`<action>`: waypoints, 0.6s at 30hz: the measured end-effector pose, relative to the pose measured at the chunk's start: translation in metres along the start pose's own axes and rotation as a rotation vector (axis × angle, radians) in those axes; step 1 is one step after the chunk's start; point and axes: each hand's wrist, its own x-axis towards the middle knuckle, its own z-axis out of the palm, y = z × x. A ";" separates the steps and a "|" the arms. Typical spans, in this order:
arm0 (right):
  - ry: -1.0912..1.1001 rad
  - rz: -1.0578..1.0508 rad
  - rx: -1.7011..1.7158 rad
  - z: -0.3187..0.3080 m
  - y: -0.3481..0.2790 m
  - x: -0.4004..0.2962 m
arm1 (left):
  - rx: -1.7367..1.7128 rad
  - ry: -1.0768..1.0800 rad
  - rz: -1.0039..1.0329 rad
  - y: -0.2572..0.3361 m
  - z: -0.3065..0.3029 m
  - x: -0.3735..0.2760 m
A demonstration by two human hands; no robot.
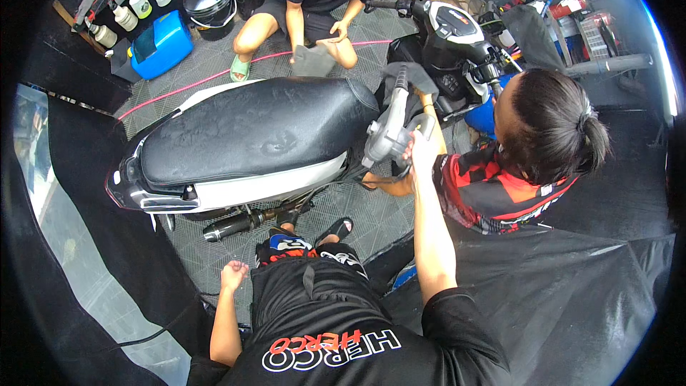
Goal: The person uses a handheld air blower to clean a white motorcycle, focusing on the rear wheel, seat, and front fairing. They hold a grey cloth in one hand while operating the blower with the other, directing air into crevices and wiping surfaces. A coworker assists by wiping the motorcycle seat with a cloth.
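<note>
My right hand point(419, 146) is closed around the handle of a grey handheld air blower point(390, 131), held over the front end of a black scooter seat point(257, 128). The blower's ribbed nozzle point(402, 78) points away from me, toward the scooter's front. My left hand point(234, 274) hangs low at my left side with curled fingers, apart from the scooter; whether it holds anything small I cannot tell. The white side panel point(268, 187) runs below the seat, and an exhaust muffler point(233, 226) shows beneath it.
One person point(514, 171) crouches at the right by the scooter, a dark cloth point(415, 78) at their hand. Another sits beyond it with a grey cloth point(313, 60). A pink hose point(214, 76) crosses the floor near a blue jerrycan point(163, 45), spray bottles point(138, 2) and black buckets point(209, 5).
</note>
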 end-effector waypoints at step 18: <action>0.064 0.025 0.129 -0.050 -0.035 -0.114 | 0.135 -0.060 0.015 0.011 0.001 0.028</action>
